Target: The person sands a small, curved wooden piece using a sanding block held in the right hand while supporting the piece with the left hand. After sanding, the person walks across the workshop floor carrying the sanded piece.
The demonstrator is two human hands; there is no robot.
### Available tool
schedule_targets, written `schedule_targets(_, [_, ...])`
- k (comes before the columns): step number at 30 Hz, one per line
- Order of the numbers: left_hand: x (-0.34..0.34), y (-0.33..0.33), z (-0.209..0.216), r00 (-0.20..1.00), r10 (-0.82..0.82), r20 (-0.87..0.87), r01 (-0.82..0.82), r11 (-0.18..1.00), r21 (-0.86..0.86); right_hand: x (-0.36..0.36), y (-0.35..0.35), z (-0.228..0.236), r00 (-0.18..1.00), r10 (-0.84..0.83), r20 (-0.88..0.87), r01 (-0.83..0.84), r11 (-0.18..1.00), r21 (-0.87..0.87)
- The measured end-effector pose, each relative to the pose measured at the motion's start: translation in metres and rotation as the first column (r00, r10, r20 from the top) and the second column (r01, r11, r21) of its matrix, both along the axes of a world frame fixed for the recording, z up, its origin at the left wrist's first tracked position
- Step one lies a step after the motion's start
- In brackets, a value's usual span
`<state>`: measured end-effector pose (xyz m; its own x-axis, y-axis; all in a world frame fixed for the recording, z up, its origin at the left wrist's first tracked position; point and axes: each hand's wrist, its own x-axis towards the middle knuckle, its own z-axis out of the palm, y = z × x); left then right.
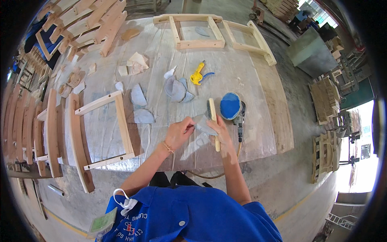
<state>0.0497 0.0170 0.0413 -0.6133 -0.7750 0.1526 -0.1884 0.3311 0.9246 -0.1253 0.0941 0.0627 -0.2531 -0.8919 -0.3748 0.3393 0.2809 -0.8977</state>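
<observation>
Above the near part of the plastic-covered table (258, 121), my left hand (180, 133) is closed, its fingertips pinching the edge of a grey piece of sandpaper (204, 124). My right hand (221, 131) is wrapped round a long pale wooden-handled brush (217, 144) with dark bristles at its far end. The sandpaper's other side lies against my right fingers. Just right of that hand rests a sander (231, 105) with a round blue pad turned up and a hose attached. A yellow air blow gun (197, 74) with a blue lever lies farther off.
Used grey sanding discs (176, 88) are piled mid-table, with more pieces (143, 116) to the left. Wooden frames stand at the left (121, 121) and far edge (199, 43). Curved wooden parts (92, 24) are stacked far left. An air hose (205, 176) hangs near my legs.
</observation>
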Motion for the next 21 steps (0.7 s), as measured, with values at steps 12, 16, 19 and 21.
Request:
schedule_targets(12, [-0.020, -0.031, -0.034, 0.998, -0.048, 0.030, 0.008, 0.643, 0.766, -0.006, -0.004, -0.003, 0.459, 0.085, -0.884, -0.024, 0.996, 0.083])
schedule_targets(16, [-0.038, -0.040, -0.032, 0.802, -0.221, 0.554, 0.062, 0.955, 0.291, 0.003, 0.046, -0.030, 0.232, -0.025, -0.972, -0.100, 0.994, -0.050])
schedule_targets(19, [-0.042, -0.040, -0.046, 0.748, -0.047, 0.663, 0.119, 0.991, -0.064, 0.024, 0.055, -0.052, 0.150, 0.154, -0.977, -0.137, 0.982, 0.133])
schedule_targets(21, [-0.049, -0.041, -0.051, 0.755, 0.012, 0.655, 0.110, 0.983, -0.145, 0.026, 0.033, -0.058, 0.120, 0.288, -0.950, -0.123, 0.954, 0.274])
